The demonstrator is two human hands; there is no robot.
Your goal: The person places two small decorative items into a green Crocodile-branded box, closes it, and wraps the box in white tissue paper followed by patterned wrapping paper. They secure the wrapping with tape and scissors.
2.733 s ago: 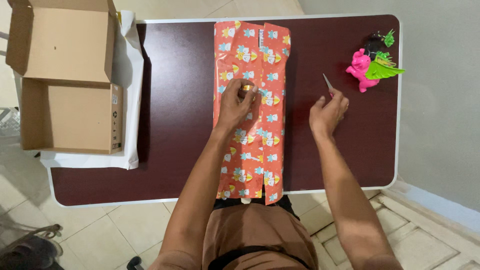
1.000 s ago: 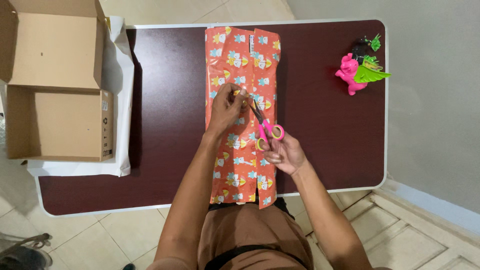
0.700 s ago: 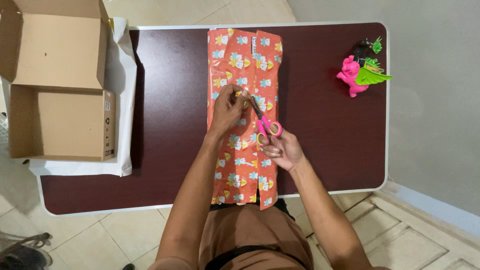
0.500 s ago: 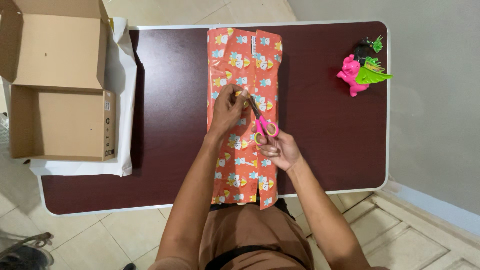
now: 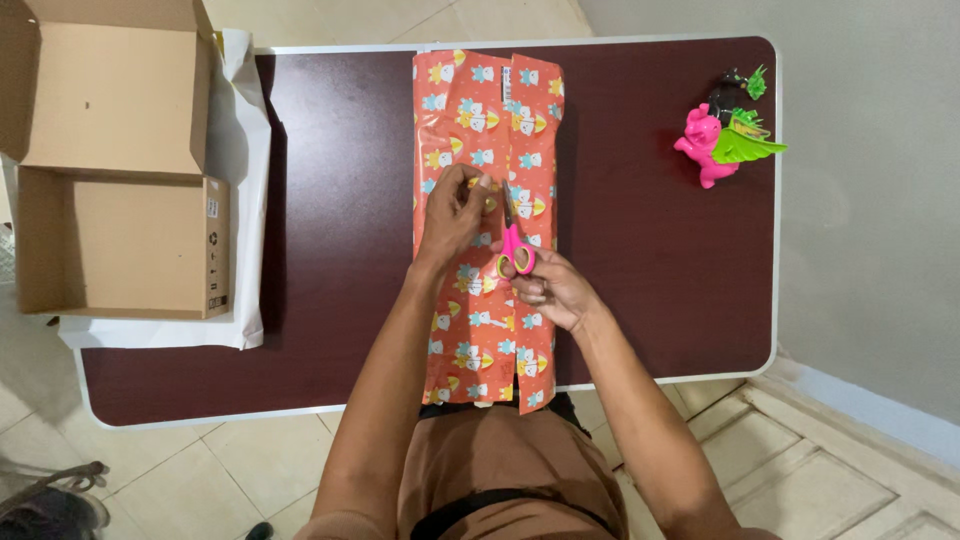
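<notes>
A long parcel in orange patterned wrapping paper (image 5: 470, 120) lies lengthwise down the middle of a dark maroon table (image 5: 340, 200). My left hand (image 5: 455, 210) presses on the paper near the centre seam, fingertips pinching at the seam. My right hand (image 5: 550, 290) holds small scissors (image 5: 513, 245) with pink and yellow handles, blades pointing away from me along the seam beside my left fingertips.
An open cardboard box (image 5: 110, 170) sits on white paper (image 5: 240, 150) at the table's left edge. A pink toy with green wings (image 5: 715, 145) stands at the far right corner. Tiled floor surrounds the table; a grey wall runs on the right.
My right hand came from the table's right side to the parcel's seam with the scissors. In the last second the scissors crept slightly forward along the seam; my left hand stayed.
</notes>
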